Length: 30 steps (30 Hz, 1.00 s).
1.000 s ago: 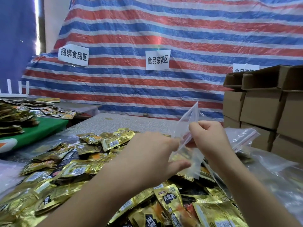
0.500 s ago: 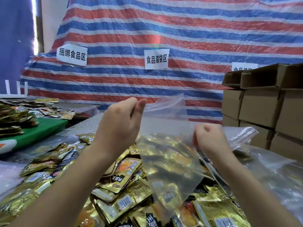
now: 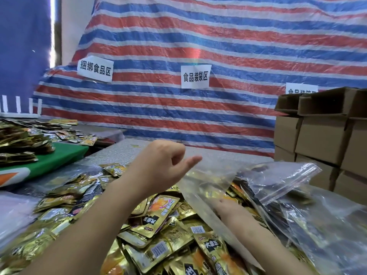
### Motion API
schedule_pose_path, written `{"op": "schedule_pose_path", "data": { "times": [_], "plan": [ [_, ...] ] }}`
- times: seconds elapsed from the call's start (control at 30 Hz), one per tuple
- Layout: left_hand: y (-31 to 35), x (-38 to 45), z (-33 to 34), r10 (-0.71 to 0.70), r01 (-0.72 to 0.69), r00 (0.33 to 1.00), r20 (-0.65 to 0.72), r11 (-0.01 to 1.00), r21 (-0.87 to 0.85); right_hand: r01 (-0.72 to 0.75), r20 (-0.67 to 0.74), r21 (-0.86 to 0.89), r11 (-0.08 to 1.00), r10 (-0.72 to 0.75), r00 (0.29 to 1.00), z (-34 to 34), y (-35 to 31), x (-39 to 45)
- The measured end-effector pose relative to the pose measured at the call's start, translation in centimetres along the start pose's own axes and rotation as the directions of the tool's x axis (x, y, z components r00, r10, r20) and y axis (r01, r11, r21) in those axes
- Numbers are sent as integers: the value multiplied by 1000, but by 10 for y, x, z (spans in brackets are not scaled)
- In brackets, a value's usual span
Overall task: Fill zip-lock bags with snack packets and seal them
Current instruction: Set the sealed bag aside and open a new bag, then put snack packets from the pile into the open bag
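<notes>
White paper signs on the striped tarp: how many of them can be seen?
3: left sign, middle sign, and right sign, partly hidden behind cardboard boxes. Others may lie outside the view.

Right hand (image 3: 228,208) now dropping from the bag's top edge down onto the snack packets (image 3: 158,225), seen through the clear zip-lock bag (image 3: 208,187), left hand (image 3: 158,169) alone keeping the bag's mouth lifted, bag sagging lower over the pile.
</notes>
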State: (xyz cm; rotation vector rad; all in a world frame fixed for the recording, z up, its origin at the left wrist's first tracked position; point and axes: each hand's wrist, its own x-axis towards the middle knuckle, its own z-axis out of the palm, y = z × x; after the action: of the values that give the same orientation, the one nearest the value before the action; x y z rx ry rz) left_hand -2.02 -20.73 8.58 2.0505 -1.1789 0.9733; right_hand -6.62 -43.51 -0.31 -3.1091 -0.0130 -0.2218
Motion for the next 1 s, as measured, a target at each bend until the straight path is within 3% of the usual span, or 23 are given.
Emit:
{"op": "schedule_pose_path", "data": {
  "times": [0.17, 0.3, 0.4, 0.53, 0.57, 0.63, 0.7, 0.77, 0.83, 0.9, 1.0],
  "plan": [
    [0, -1, 1, -16, 21, 988, 151, 999, -35, -51, -120, -138, 989, 35, 992, 5, 2, 5],
    [-2, -1, 0, -70, 70, 972, 225, 998, 8, -201, -209, 90, 976, 215, 954, 6, 10, 10],
    [-1, -1, 1, -85, 82, 960, 265, 996, 24, -232, -221, 345, 909, 319, 921, -2, 19, 14],
    [-2, -1, 0, -97, 105, 952, 292, 994, -12, -133, -254, 748, 650, 465, 848, -31, 26, 13],
    [-2, -1, 0, -97, 108, 951, 295, 994, -23, -60, -252, 851, 522, 506, 825, -39, 26, 11],
    [-2, -1, -1, -88, 101, 951, 296, 994, -30, 121, -191, 979, 162, 553, 811, -56, 22, 6],
    [-2, -1, -1, -83, 93, 951, 299, 995, -21, 270, -148, 951, -149, 547, 824, -73, 20, 2],
    [-1, -1, -1, -93, 99, 944, 318, 995, -3, 359, -161, 863, -356, 479, 863, -88, 17, -3],
    [1, -2, 0, -102, 112, 936, 337, 994, -12, 386, -207, 788, -480, 383, 900, -99, 12, -9],
    [3, -2, 1, -98, 117, 935, 340, 993, -34, 371, -255, 768, -522, 281, 925, -106, 7, -15],
    [5, -1, 1, -85, 120, 939, 334, 989, -88, 363, -329, 818, -446, 156, 931, -109, -4, -21]
  ]
}}
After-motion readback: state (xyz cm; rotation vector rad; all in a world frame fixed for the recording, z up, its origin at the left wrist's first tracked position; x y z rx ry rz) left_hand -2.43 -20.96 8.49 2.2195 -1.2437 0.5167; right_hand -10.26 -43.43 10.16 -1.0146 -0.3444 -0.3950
